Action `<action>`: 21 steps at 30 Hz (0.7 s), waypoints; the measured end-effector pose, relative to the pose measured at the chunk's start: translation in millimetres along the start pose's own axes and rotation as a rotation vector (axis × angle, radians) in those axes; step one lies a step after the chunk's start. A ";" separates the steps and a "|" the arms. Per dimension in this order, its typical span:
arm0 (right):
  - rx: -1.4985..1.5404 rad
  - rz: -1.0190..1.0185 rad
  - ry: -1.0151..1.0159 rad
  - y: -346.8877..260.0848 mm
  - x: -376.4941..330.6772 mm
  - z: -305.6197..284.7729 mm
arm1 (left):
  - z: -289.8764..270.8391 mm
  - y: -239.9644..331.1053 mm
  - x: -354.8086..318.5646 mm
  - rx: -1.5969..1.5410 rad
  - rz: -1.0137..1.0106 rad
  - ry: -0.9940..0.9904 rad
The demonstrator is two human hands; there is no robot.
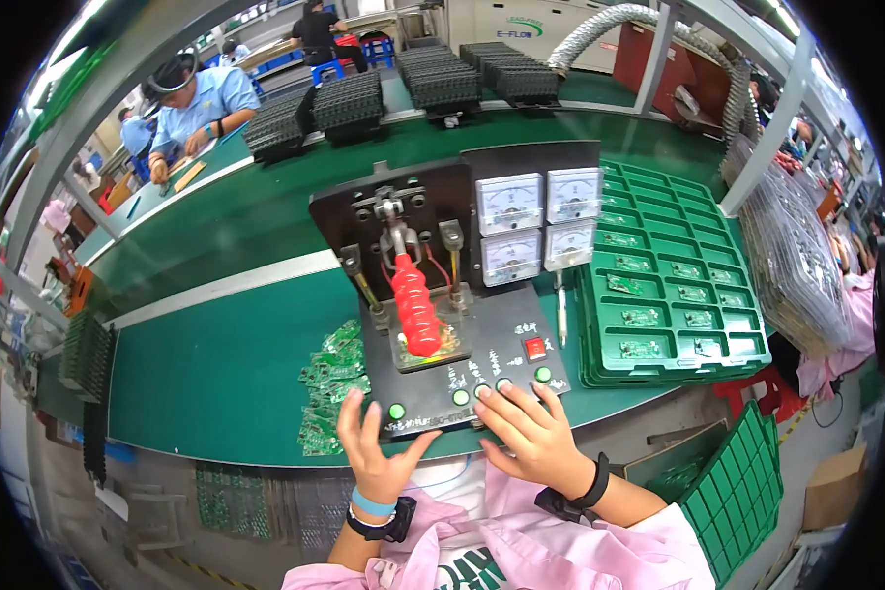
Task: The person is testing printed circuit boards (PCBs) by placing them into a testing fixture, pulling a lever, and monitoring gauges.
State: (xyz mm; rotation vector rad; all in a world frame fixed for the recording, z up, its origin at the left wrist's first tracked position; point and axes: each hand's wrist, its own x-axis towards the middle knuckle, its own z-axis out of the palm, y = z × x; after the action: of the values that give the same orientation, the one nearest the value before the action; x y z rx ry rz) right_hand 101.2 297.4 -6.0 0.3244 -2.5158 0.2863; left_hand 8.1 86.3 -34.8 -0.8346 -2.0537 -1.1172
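On the green bench, as I see it:
Test fixture (442, 295): red lever (415, 307) down over a board I judge under test.
Green tray (674, 295): partly filled; loose boards (332, 379) wait left.
My right hand (531, 433): fingers spread on buttons.
My left hand (376, 452): open, empty, by green button (396, 411).
Hidden: meter readings unreadable.

Single head-worn fisheye view, looking steeply down, close over test fixture (452, 305), edges bowed
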 end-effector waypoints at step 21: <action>0.229 -0.213 -0.039 0.2 123.3 -12.7 | -7.9 3.7 3.2 0.220 -0.034 -0.129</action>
State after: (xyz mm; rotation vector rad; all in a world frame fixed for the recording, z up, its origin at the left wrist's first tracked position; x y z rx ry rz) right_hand 8.8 280.4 75.0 0.6889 -2.4631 0.4871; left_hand 10.9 81.8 -27.3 -0.7818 -2.2564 -0.8540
